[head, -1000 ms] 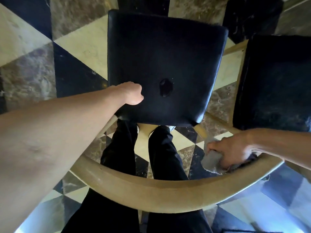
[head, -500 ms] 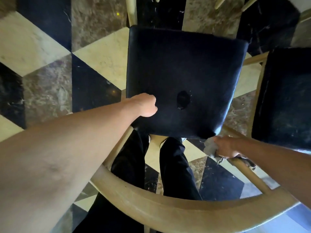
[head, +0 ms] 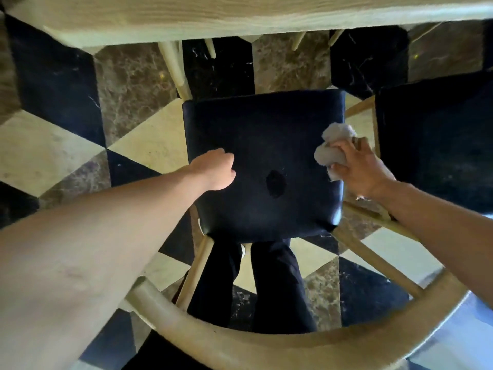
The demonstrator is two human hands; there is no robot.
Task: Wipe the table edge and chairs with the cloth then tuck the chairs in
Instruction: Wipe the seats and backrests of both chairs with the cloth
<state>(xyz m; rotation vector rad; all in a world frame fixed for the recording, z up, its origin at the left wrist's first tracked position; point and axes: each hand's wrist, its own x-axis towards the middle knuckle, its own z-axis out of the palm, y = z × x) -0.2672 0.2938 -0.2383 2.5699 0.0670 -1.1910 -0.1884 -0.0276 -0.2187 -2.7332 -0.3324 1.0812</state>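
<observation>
A wooden chair with a black cushioned seat (head: 266,134) stands below me, its curved pale backrest (head: 266,345) nearest to me. The seat has a dark dent near its middle. My left hand (head: 214,169) rests on the seat's left side with its fingers curled under. My right hand (head: 357,166) grips a crumpled grey cloth (head: 332,148) at the seat's right edge. The pale wooden table edge (head: 240,20) runs across the top of the view.
A second chair's black seat (head: 437,140) stands close on the right. Wooden legs (head: 174,68) show under the table. The floor is patterned marble tile (head: 53,153). My dark-trousered legs (head: 277,284) stand behind the chair's seat, inside the backrest's curve.
My right hand lifted the cloth from the backrest's right end up to the seat's right edge. The view tilted up, bringing the table edge into sight. My left hand stayed on the seat.
</observation>
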